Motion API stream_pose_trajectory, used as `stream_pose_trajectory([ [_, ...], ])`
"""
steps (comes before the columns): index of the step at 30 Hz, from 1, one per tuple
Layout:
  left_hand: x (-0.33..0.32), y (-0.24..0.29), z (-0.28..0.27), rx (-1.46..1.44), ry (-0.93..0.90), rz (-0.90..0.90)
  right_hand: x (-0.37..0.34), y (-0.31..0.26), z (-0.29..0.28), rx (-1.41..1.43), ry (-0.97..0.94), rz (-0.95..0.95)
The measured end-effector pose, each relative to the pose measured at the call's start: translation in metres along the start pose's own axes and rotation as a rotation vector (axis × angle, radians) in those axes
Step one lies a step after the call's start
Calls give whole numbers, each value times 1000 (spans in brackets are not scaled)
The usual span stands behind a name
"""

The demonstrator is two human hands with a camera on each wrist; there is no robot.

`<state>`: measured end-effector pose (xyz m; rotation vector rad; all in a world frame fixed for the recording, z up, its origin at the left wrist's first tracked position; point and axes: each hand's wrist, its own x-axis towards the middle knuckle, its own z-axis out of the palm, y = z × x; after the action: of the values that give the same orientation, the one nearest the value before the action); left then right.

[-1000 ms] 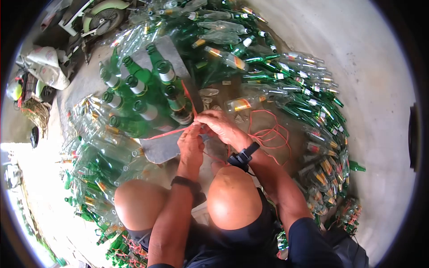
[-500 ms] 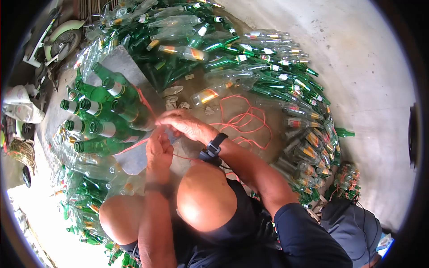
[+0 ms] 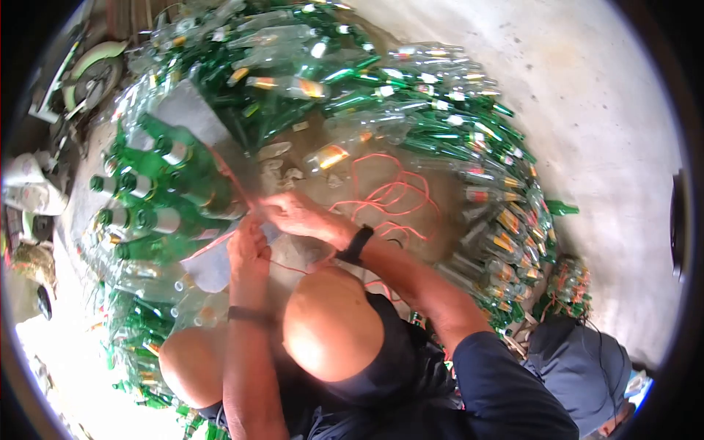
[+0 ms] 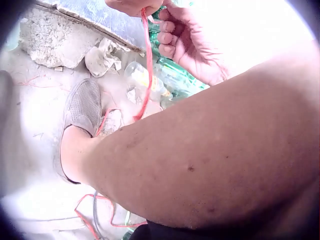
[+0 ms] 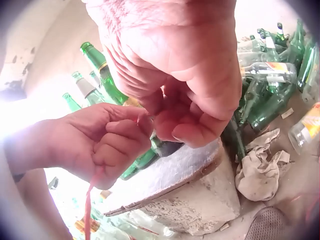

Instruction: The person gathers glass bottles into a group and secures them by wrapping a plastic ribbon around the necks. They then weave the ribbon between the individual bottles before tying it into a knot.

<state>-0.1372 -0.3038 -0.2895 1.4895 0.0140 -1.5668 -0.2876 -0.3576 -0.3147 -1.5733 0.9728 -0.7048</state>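
Several green glass bottles (image 3: 194,172) stand bunched upright on a grey slab (image 3: 209,271). A flat red plastic string (image 3: 233,180) runs along the bunch's near sides and meets at my hands beside it. My left hand (image 3: 249,246) pinches the string between thumb and fingertip, its other fingers curled; a string tail (image 5: 88,210) hangs below that fist in the right wrist view. My right hand (image 3: 297,216) has its fingers and thumb curled together on the string right at the left fingertips. Its pinch is partly hidden by the hand itself.
Loose red string (image 3: 396,194) lies in loops on the floor. Piles of green and clear bottles (image 3: 440,110) surround the spot. A clear bottle with an orange label (image 3: 330,158) and crumpled paper (image 5: 262,172) lie near the slab. My knee (image 3: 334,323) rises just below my hands.
The head view has swung, so hands and bottles appear farther left. Both hands stay at the string beside the bunch, now slightly farther apart.
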Motion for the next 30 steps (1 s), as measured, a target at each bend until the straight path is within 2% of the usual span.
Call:
stream_pose_trajectory([
  [2,2,-4,-7,-50,-29,45,4,4,2,-166,117,-168],
  [3,5,-2,-7,-11,10,-3,7,1,1,-235,100,-192],
  [4,1,-1,-8,-42,-39,17,11,-3,-4,-307,87,-217],
  [8,-9,10,-2,-111,8,5,30,-7,-13,-489,82,-310],
  [9,-11,11,-1,-121,19,13,33,-14,-14,-546,44,-218],
  [10,-13,12,-1,-102,47,27,40,-8,-14,-541,34,-224],
  [13,-18,17,-4,-87,84,62,55,-8,-19,-854,-56,-469],
  [14,-19,19,-6,-84,85,79,57,-8,-17,-854,-60,-476],
  [16,-19,15,-12,-84,67,114,62,-4,-14,-806,-42,-327],
  [22,-19,14,-8,-61,53,164,54,-1,-8,-751,127,-445],
  [24,-19,13,-8,-100,71,136,50,-3,-12,-726,108,-445],
  [26,-17,9,-12,-117,40,154,48,-7,-12,-506,198,-315],
  [28,-15,8,-14,-133,9,170,47,-5,-6,-446,275,-339],
  [30,-15,8,-15,-104,16,191,47,-10,0,250,280,91],
])
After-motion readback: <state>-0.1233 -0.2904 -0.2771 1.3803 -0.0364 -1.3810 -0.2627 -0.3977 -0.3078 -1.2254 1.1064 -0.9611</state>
